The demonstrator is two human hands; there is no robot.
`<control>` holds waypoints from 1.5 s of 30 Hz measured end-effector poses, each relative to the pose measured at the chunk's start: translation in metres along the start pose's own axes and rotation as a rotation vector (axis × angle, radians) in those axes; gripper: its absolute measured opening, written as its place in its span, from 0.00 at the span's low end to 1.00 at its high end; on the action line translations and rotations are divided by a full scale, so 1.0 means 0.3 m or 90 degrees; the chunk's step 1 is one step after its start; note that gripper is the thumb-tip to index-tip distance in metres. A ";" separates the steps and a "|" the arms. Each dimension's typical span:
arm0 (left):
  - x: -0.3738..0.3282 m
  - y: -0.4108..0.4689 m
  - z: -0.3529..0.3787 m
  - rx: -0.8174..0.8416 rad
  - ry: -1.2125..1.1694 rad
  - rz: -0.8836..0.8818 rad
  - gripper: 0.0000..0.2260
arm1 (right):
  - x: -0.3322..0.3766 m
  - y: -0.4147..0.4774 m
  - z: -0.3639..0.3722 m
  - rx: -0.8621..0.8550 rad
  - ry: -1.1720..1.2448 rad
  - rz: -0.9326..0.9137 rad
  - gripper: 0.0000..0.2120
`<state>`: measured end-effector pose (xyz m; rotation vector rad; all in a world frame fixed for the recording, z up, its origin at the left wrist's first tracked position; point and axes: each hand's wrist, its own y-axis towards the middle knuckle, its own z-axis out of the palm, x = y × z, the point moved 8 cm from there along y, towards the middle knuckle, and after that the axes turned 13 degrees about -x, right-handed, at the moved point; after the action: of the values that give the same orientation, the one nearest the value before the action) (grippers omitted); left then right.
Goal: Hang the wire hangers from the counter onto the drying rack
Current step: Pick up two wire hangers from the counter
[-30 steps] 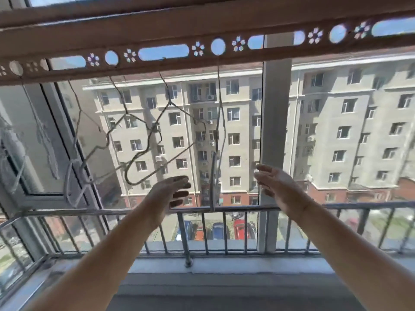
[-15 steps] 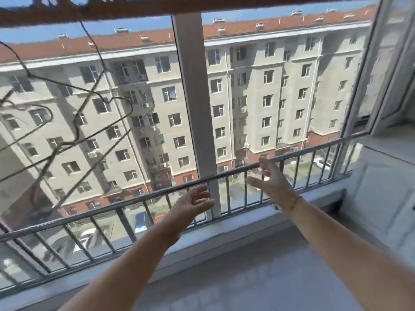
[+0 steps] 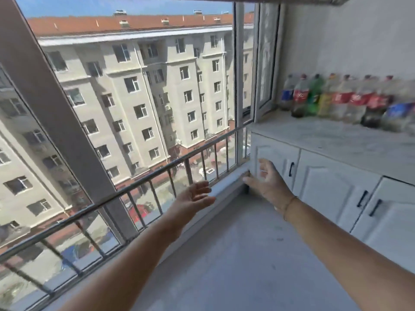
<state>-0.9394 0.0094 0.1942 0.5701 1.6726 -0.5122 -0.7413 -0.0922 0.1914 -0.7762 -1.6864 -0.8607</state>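
Hangers cannot be made out from here. The counter (image 3: pixel 336 140) runs along the right wall, with blurred bottles (image 3: pixel 336 99) lined up at its far side. Both hands reach forward and hold nothing. The left hand (image 3: pixel 195 197), fingers straight and apart, is near the railing (image 3: pixel 157 173). The right hand (image 3: pixel 267 181), fingers spread, is by the left end of the cabinet (image 3: pixel 332 189) below the counter.

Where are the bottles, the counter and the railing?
bottles (image 3: pixel 336 98): head view, red label of a middle bottle.
counter (image 3: pixel 325 138): head view, bare part of its top.
railing (image 3: pixel 157 174): head view, top bar.
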 end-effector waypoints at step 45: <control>-0.141 1.582 1.962 0.248 0.033 -0.033 0.19 | -0.845 1.658 -1.450 -0.367 0.020 0.188 0.07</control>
<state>-0.1850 0.0116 0.1268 0.8289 1.6492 -0.8772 -0.0482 -0.2147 0.1171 -1.3531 -1.2525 -1.1531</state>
